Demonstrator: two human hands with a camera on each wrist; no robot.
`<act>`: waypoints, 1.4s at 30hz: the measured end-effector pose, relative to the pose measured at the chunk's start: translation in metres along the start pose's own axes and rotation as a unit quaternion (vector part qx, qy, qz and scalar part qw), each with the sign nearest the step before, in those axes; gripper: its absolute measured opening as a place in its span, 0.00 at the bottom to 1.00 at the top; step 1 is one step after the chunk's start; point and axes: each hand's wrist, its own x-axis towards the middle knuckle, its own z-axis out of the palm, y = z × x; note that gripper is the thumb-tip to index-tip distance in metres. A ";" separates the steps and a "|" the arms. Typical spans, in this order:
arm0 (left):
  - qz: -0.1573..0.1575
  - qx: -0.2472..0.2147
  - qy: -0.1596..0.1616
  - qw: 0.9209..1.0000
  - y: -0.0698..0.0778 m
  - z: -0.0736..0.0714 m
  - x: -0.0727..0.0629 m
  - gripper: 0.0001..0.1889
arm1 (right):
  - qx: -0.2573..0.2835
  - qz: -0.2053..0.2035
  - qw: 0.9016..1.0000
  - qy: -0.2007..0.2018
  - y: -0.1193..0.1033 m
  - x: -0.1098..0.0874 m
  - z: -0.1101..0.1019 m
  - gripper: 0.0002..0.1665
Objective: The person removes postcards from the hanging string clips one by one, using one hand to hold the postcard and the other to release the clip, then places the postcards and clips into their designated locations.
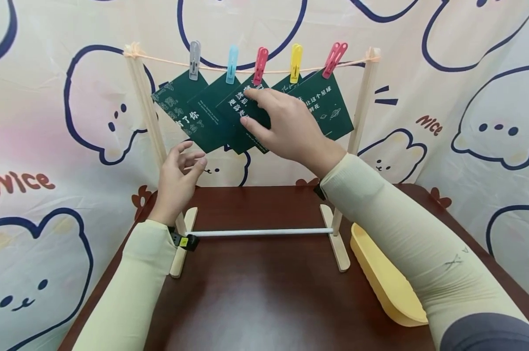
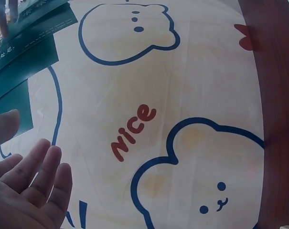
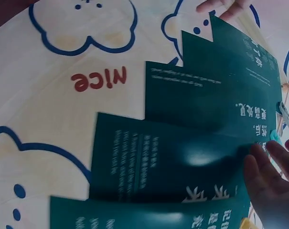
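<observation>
Several dark green printed cards hang overlapping from a string (image 1: 159, 59), each tilted under a clothespin. Grey (image 1: 195, 61), light blue (image 1: 231, 64), red (image 1: 260, 66) and yellow clothespins (image 1: 296, 63) run left to right, then a second red clothespin (image 1: 335, 59). My right hand (image 1: 290, 126) reaches in front of the middle card (image 1: 233, 105) with fingers extended, its index fingertip over the printed text, hiding part of the cards behind. Just below the lower corner of the leftmost card (image 1: 181, 95), my left hand (image 1: 183, 175) is raised with relaxed fingers and holds nothing.
The string is tied between two wooden posts (image 1: 146, 107) on flat feet (image 1: 334, 239), joined low down by a white rod (image 1: 260, 232). A yellow tray (image 1: 387, 292) lies on the brown table (image 1: 255, 292) under my right forearm. A patterned cloth (image 1: 27, 122) surrounds the table.
</observation>
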 end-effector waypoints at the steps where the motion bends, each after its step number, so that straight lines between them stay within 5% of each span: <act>1: 0.001 -0.002 0.002 1.000 0.000 0.001 0.000 0.31 | 0.003 0.001 1.000 -0.003 -0.002 0.003 -0.001 0.33; 23: 0.036 -0.021 0.034 0.999 0.006 0.009 0.000 0.29 | -0.008 -0.015 0.999 -0.028 -0.033 0.062 -0.004 0.32; 42: 0.041 -0.010 0.060 0.997 0.014 0.017 -0.001 0.24 | -0.009 0.088 0.992 -0.089 -0.044 0.089 -0.009 0.39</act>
